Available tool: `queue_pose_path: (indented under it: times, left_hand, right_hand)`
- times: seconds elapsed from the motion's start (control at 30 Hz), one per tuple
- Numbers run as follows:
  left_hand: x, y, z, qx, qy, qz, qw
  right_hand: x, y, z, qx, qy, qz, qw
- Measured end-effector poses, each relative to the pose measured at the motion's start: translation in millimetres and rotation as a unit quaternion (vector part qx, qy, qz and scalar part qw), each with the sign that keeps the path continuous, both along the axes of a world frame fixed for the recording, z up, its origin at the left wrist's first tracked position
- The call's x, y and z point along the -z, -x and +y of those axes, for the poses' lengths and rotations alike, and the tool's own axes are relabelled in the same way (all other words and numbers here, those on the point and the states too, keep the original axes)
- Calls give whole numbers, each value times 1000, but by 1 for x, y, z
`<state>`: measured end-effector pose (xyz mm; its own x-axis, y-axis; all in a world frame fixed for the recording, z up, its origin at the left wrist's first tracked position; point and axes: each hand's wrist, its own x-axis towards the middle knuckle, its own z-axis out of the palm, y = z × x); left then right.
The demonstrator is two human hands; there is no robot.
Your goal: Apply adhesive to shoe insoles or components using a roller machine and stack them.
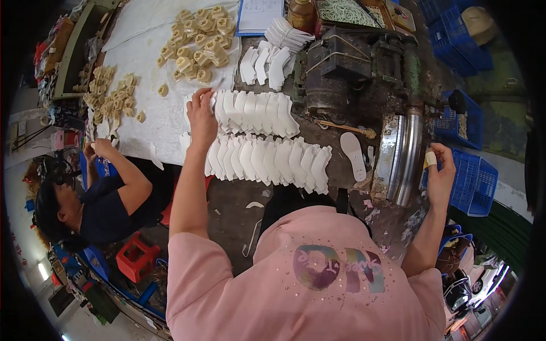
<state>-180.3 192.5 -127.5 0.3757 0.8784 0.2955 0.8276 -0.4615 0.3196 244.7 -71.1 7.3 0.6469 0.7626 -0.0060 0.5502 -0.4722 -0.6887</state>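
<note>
My left hand point(202, 113), fingers apart and bent down, rests on the left end of the upper row of white curved pieces point(256, 112). The pieces overlap in a line; their material is hard to tell. Nearer to me runs a second, longer row of white curved pieces point(267, 159). Off to the right, my right hand point(442, 176) is beside the machine's shiny metal rollers point(406, 156). Its fingers are loosely curled and apart from the thumb, with nothing visible held. A yellowish wrap point(430, 159) covers the thumb.
A dark machine point(341, 68) stands behind the rows. A white insole-shaped piece point(353, 154) and a wooden-handled brush point(344, 127) lie before it. Cream-coloured parts point(199, 40) cover the white sheet at far left. A co-worker point(108, 199) sits left; blue crates point(475, 182) stand right.
</note>
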Motion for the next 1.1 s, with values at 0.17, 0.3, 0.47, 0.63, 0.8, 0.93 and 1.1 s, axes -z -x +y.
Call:
queue_pose_path:
  times: [0.17, 0.3, 0.47, 0.63, 0.8, 0.93, 1.1]
  left_hand:
    - [31, 25, -8, 99, 160, 218, 958]
    - [26, 25, -9, 103, 228, 284, 925]
    - [-37, -19, -18, 101, 281, 128, 946]
    - [-99, -103, -75, 113, 512, -516, 677]
    - [-107, -157, -130, 210, 514, -611, 564]
    - [-113, -187, -158, 202, 496, -681, 500]
    - [-115, -201, -173, 168, 465, -656, 570]
  right_hand:
    - [7, -1, -2, 22, -36, 5, 999]
    - [7, -1, 1, 33, -78, 17, 996]
    - [-13, 27, 8, 11, -143, 47, 989]
    - [-18, 91, 35, -162, -133, 99, 973]
    - [-2, 138, 60, -244, -195, -5, 950]
    - [9, 141, 54, -195, -228, -66, 952]
    - [10, 131, 46, -180, -233, -119, 948]
